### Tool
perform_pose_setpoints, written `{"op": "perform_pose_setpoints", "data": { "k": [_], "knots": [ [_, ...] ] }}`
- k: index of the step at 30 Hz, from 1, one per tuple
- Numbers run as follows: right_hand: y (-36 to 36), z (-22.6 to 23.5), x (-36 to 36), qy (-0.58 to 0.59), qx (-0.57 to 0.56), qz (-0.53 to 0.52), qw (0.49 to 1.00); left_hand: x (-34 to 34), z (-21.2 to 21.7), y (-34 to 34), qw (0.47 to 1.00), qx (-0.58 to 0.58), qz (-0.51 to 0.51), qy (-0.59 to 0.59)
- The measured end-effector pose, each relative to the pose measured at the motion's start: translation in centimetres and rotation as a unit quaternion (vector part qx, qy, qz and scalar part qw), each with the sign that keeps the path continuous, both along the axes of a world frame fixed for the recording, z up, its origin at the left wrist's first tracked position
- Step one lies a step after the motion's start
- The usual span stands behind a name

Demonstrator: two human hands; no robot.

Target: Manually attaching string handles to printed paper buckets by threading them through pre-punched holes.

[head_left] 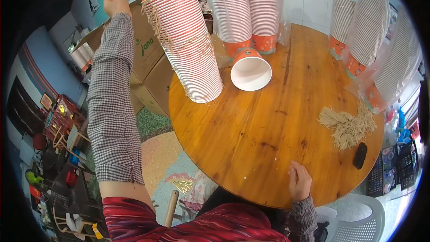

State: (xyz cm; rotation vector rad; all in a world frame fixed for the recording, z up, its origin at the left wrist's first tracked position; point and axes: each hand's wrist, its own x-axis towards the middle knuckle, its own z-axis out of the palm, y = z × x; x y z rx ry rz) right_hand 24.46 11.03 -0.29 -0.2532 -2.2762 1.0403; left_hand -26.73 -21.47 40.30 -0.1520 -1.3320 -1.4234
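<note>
A tall leaning stack of nested paper buckets (190, 45), white-rimmed with orange printed sides, stands on the round wooden table (251, 130). Tan strings hang along its side. To the left of the stack's upper end, my left hand (117, 3) is raised at full reach with its fingers curled closed. Whatever it may hold is too small to make out. My right hand (300, 181) is low over the table's near edge, fingers loosely stretched and thumb apart, nothing visible in it. One single paper bucket (251, 72) lies on its side, its white inside facing me.
Plastic-wrapped bucket stacks (228, 13) stand at the back, and more wrapped stacks (365, 31) at the right. A bundle of tan strings (347, 125) and a black object (359, 156) lie on the right. Cardboard boxes (150, 58) sit behind my left arm. A grey plastic chair (358, 215) is at lower right.
</note>
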Motion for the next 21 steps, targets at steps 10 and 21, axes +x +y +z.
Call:
{"op": "perform_pose_setpoints", "data": {
  "k": [10, 21],
  "knots": [
    [0.2, -0.1, -0.1, -0.009, 0.004, -0.022, 1.0, 1.4, 7.6, 3.6, 0.863, -0.482, 0.059, 0.141],
    [0.0, 0.2, 0.1, -0.013, -0.011, -0.024, 1.0, 2.6, 4.5, 3.7, 0.88, -0.442, 0.094, 0.145]
  ]
}}
